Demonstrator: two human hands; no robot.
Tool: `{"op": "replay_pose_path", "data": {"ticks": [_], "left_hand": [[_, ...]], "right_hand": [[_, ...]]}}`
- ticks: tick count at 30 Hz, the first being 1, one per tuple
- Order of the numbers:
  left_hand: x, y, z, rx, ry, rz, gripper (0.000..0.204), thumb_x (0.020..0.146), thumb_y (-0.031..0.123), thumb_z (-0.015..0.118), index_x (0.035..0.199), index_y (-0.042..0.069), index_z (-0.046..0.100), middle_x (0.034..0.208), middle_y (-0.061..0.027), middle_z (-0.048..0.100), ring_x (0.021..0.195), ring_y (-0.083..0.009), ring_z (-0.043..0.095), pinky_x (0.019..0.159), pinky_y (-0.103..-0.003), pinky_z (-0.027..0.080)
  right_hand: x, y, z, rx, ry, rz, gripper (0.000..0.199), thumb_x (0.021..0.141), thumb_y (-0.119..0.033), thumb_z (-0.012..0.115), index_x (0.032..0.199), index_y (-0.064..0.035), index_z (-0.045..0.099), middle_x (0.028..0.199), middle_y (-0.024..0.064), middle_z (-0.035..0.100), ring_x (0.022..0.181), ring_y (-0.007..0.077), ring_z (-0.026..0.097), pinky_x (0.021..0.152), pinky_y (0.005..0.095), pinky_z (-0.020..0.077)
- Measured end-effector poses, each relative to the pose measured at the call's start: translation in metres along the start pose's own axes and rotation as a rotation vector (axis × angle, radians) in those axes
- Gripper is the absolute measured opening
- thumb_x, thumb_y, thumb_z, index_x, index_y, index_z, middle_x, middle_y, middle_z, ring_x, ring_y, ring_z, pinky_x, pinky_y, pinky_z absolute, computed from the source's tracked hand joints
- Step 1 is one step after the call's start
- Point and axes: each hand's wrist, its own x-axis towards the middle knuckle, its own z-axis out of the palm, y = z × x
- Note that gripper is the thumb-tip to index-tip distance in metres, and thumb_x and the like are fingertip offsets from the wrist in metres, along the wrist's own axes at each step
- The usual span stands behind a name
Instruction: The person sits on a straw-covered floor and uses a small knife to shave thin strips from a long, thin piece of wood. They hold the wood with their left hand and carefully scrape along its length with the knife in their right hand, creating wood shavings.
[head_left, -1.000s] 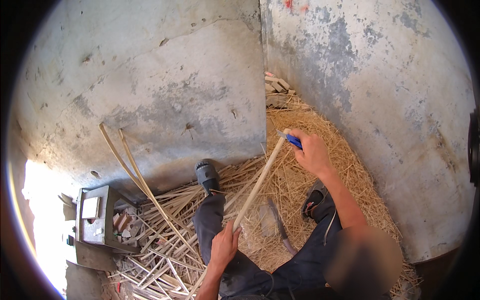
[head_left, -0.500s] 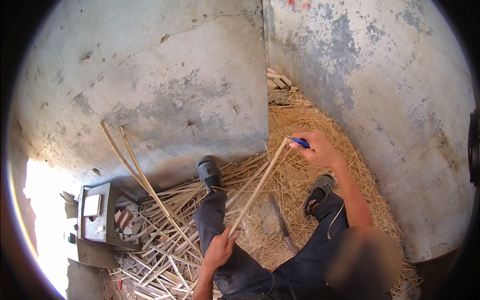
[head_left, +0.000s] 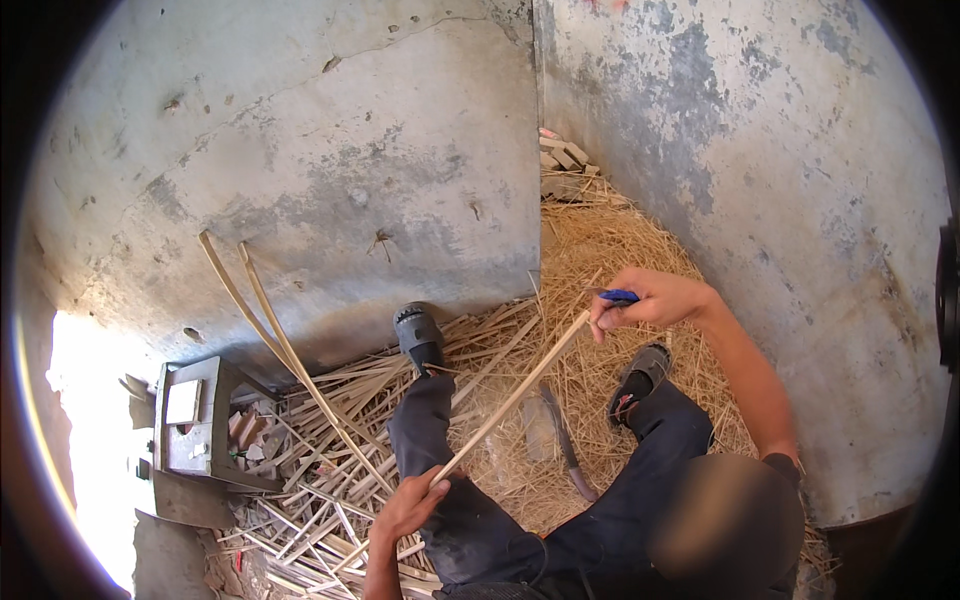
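Note:
My left hand (head_left: 408, 503) is closed around the lower end of a long pale bamboo strip (head_left: 515, 400), beside my left thigh. The strip slants up and away to the right between my legs. At its far end my right hand (head_left: 645, 297) grips a small blue-handled knife (head_left: 620, 297), fingers bent around it. The knife's tip lies close to the strip's end; whether they touch I cannot tell. Below, between my feet, a dark tool with a curved blade and a wooden handle (head_left: 580, 484) lies beside a flat block (head_left: 540, 430).
Straw shavings (head_left: 600, 240) cover the floor to the right, and loose strips (head_left: 320, 410) are heaped at left. Two long bent strips (head_left: 270, 335) lean near the wall (head_left: 300, 180). A worn wooden box (head_left: 215, 430) stands far left; bricks (head_left: 563, 155) sit in the far corner.
My right hand has shifted slightly right and down, with the knife now past the strip's end. My left hand has moved left and down, bringing the strip to a lower slant.

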Motion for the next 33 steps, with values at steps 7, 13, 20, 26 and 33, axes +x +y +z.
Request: {"op": "replay_pose_path", "data": {"ticks": [7,13,20,26,33], "left_hand": [[0.001,-0.001,-0.006,-0.021,0.04,0.088,0.052,0.113,0.048,0.044,0.129,0.006,0.069,0.073,-0.0065,0.058,0.071,-0.0184,0.059,0.07,-0.037,0.05],[0.001,-0.017,0.008,-0.13,0.017,0.026,0.045,0.113,0.042,0.048,0.115,0.003,0.068,0.072,-0.01,0.06,0.067,-0.0284,0.061,0.068,-0.042,0.049],[-0.009,0.009,-0.012,0.082,0.081,0.039,0.037,0.111,0.036,0.054,0.104,0.0,0.062,0.075,-0.0262,0.06,0.076,-0.0518,0.059,0.068,-0.052,0.045],[-0.02,0.033,-0.007,0.187,0.14,0.033,0.041,0.11,0.04,0.056,0.1,0.001,0.062,0.067,-0.0228,0.057,0.068,-0.0483,0.059,0.065,-0.052,0.044],[-0.032,0.033,-0.01,0.147,0.054,-0.002,0.043,0.11,0.042,0.056,0.099,0.001,0.064,0.065,-0.0192,0.058,0.061,-0.0395,0.058,0.061,-0.048,0.044]], "right_hand": [[0.001,-0.016,0.016,-0.108,0.164,0.086,0.024,0.102,-0.028,0.07,0.111,-0.0081,0.08,0.09,0.0019,0.076,0.076,0.0149,0.061,0.073,0.0343,0.0474],[0.001,-0.028,0.042,-0.162,0.462,0.014,0.021,0.104,-0.021,0.066,0.104,-0.0055,0.08,0.083,0.0024,0.073,0.071,0.0124,0.057,0.067,0.0314,0.0442],[-0.031,0.009,0.007,0.313,0.151,0.019,0.02,0.098,-0.022,0.073,0.1,-0.0041,0.081,0.079,0.0003,0.069,0.064,0.0081,0.049,0.058,0.0273,0.0352],[-0.038,0.032,-0.004,0.365,0.199,0.048,0.023,0.096,-0.025,0.075,0.099,-0.0036,0.081,0.081,-0.0004,0.072,0.065,0.0073,0.049,0.058,0.0263,0.0347],[-0.041,0.051,-0.006,0.286,0.14,0.112,0.019,0.094,-0.02,0.078,0.103,-0.0029,0.078,0.089,0.0058,0.077,0.068,0.0081,0.056,0.058,0.028,0.0387]]}}
